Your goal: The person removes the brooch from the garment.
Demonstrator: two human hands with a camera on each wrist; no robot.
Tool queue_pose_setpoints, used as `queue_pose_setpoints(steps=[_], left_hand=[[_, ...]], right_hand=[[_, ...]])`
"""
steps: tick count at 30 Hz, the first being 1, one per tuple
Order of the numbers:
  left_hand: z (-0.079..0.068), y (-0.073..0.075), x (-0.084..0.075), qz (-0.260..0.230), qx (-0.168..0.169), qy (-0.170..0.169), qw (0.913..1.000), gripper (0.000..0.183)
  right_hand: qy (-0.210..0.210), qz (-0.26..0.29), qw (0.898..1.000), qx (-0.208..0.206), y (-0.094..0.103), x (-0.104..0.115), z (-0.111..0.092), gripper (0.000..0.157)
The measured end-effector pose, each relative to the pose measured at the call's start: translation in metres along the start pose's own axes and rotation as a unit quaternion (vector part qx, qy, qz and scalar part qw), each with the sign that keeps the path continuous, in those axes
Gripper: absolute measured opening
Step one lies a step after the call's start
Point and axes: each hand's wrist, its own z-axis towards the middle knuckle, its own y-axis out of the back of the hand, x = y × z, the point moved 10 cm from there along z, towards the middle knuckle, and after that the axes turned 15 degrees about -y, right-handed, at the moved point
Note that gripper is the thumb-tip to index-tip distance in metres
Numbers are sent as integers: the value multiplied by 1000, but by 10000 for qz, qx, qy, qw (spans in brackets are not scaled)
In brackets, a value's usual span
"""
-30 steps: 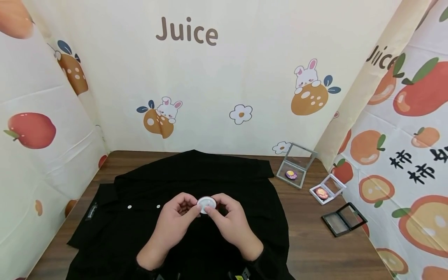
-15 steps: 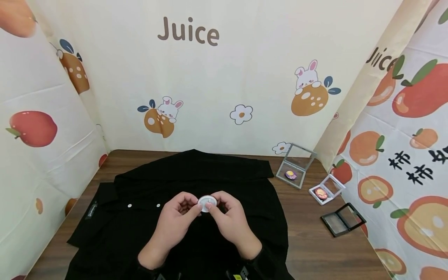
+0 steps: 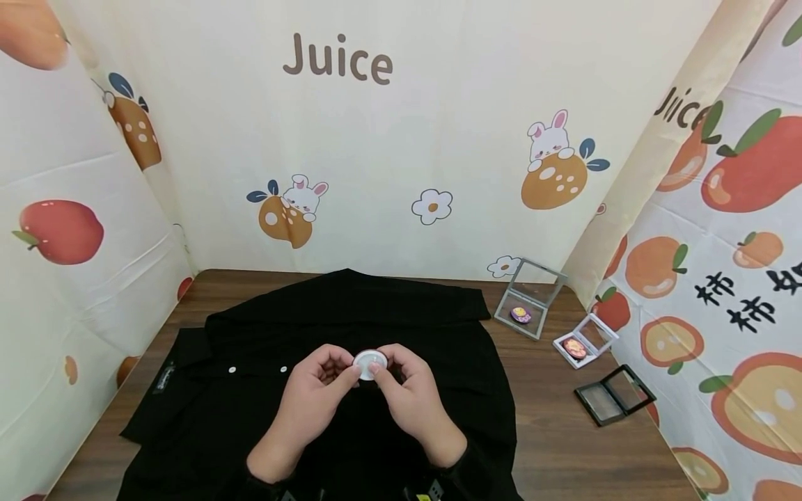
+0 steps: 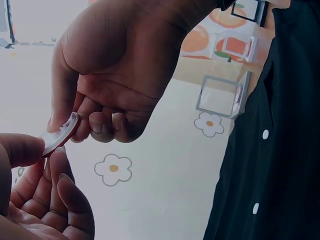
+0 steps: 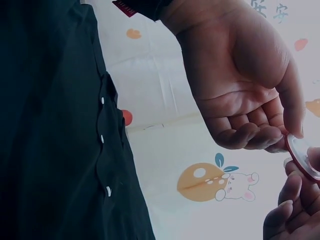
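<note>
Both hands hold a round badge [image 3: 365,360] over a black shirt, its white back facing up. My left hand [image 3: 318,390] pinches its left edge between thumb and forefinger. On the opposite edge, my right hand [image 3: 412,393] grips it the same way, the thumb lying on the white back. A thin red rim shows on the badge [image 4: 64,136] in the left wrist view; its front is turned away. The black shirt [image 3: 250,410] lies spread on the table under the hands, with white buttons and its collar to the left.
To the right on the brown wooden table [image 3: 551,445] stand three open square cases. The grey case [image 3: 537,306] holds a purple-and-yellow badge [image 3: 521,315], the white case [image 3: 579,358] an orange-red badge [image 3: 574,348]. The black case [image 3: 600,407] lies nearest. Fruit-print curtains [image 3: 376,139] enclose the table.
Both hands keep their pinch on the badge, which tilts slightly between the fingers. The shirt and the cases have stayed where they were.
</note>
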Motion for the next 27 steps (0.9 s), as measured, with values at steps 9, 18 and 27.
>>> queue_pose_setpoints(steps=[9, 18, 27], left_hand=[[0, 3, 0, 197, -20, -49, 9998, 8], [-1, 5, 0, 507, -22, -127, 9986, 8], [-1, 5, -8, 722, 98, -543, 9959, 9]], right_hand=[[251, -214, 9994, 113, -2, 2, 0, 10], [295, -465, 9983, 181, 0, 1, -2, 7], [-400, -587, 9916, 1080, -5, -9, 2, 10]])
